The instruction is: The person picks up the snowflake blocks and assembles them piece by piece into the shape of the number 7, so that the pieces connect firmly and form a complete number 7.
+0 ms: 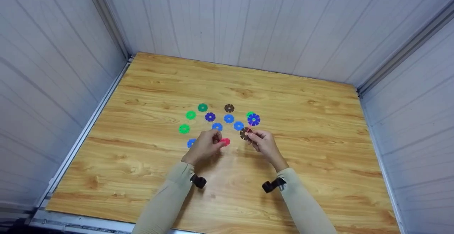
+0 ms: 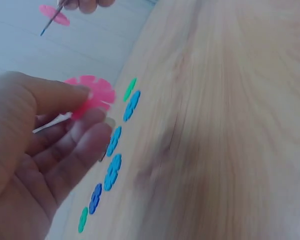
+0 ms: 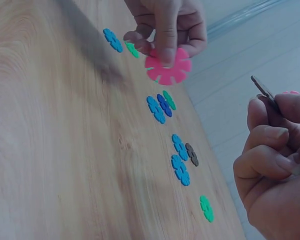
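Left hand [image 1: 204, 143] pinches pink disc [image 1: 226, 141] by one side above worktop [image 1: 301, 120] (likely keeping its notched rim [image 2: 108, 94] exposed) | right hand [image 1: 266, 143] grips brown disc [image 1: 244, 134] of linked cluster [image 1: 258, 120] | loose discs [image 1: 227, 121] ahead, within reach

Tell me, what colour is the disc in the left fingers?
That disc is pink, seen best in the right wrist view.
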{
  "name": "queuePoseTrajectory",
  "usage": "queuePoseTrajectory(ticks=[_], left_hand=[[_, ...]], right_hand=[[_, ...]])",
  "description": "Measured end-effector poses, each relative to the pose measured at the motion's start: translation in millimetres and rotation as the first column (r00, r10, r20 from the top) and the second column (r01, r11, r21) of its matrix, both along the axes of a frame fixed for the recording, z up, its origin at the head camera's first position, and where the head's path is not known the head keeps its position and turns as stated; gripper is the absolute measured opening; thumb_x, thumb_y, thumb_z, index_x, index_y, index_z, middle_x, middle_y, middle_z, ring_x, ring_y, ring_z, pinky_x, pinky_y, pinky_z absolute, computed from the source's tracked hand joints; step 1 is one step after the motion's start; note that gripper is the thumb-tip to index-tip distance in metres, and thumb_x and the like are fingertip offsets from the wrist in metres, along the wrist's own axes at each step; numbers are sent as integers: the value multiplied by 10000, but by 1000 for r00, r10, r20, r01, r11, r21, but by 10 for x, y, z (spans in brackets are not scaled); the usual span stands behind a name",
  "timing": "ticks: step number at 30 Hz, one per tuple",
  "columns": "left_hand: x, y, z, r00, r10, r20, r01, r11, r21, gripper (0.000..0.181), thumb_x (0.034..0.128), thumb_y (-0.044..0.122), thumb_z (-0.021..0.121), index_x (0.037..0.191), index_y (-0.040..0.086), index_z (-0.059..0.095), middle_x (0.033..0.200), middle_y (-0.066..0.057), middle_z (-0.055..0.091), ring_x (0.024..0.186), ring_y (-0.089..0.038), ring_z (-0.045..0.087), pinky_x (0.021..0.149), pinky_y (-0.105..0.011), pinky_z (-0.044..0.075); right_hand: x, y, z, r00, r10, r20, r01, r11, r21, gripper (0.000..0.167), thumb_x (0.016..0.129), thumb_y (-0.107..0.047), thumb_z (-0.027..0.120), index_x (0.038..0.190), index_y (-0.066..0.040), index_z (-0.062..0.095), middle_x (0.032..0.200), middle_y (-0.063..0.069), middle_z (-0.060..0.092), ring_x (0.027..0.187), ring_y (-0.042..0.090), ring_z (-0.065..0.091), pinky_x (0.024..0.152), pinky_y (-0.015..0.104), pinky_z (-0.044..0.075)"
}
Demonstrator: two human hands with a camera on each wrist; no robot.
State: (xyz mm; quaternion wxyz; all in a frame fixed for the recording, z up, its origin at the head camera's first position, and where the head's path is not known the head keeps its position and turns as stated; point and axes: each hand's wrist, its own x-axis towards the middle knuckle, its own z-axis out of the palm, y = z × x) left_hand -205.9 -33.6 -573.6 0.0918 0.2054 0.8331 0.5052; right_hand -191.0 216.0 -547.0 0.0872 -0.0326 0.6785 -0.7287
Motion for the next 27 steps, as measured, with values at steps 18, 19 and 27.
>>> queuePoseTrajectory(ticks=[18, 19, 27], left_hand=[[110, 351, 22, 980, 96, -177, -41, 956, 291, 139, 919, 82, 709, 865, 58, 583, 784, -4, 634, 668, -138, 601, 541, -280, 532], [113, 364, 22, 975, 107, -197, -45, 955, 295, 142, 916, 80, 712, 859, 55, 584, 784, -7, 634, 672, -139, 598, 544, -275, 528], [135, 456, -14, 926, 194, -325, -88, 945, 316, 138, 893, 62, 732, 844, 46, 604, 797, -25, 659, 675, -134, 607, 540, -237, 513]], right_hand=[[-13, -75, -27, 997, -65, -37, 65, 998, -9, 254, 982, -99, 623, 825, 100, 646, 664, 115, 594, 435, 65, 356, 397, 188, 248], [-14, -75, -28, 997, -72, -34, 71, 997, -13, 251, 982, -97, 624, 824, 97, 646, 663, 116, 594, 433, 68, 353, 396, 188, 246], [-18, -107, -12, 995, -96, -20, 96, 995, -16, 302, 993, -35, 584, 899, 250, 545, 637, 79, 586, 425, 67, 365, 394, 175, 265]])
